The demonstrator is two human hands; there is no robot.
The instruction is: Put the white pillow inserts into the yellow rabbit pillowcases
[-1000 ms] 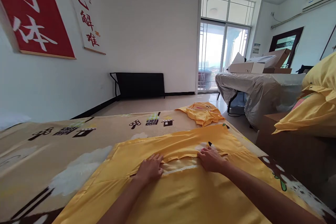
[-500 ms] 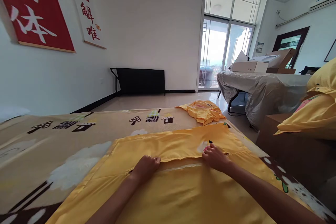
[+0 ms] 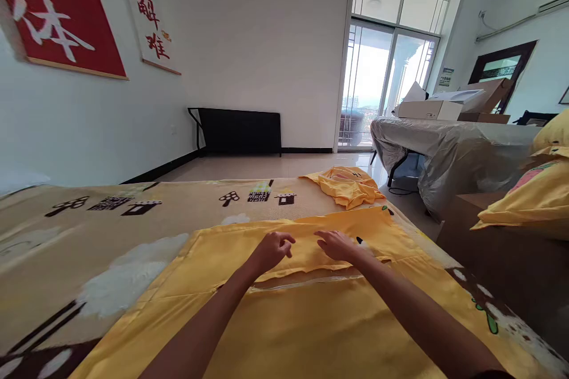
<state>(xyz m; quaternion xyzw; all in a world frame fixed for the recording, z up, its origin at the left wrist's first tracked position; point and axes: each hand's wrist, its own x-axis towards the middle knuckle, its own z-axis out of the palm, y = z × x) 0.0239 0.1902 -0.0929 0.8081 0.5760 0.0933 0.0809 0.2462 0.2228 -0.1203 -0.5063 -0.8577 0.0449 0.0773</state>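
A yellow pillowcase-like cloth (image 3: 306, 325) is spread flat in front of me, with a slit-like opening across it and a folded band above that. My left hand (image 3: 272, 250) is over the band left of centre, its fingers curled loosely and apart, with nothing in them. Just to the right, my right hand (image 3: 336, 245) is over the same band, fingers stretched toward the left and holding nothing. Whether the fingertips touch the cloth I cannot tell. Under the opening a pale strip (image 3: 306, 284) shows.
A beige patterned blanket (image 3: 106, 231) lies under the cloth. Crumpled yellow fabric (image 3: 349, 188) rests at its far edge. To the right are a brown box (image 3: 471, 231) with yellow bedding (image 3: 533, 192) on it and a plastic-covered table (image 3: 453, 148). A black folded frame (image 3: 240, 132) leans on the wall.
Both hands have let go of the edge of the opening. They have moved up over the band and closer together, their fingers opened.
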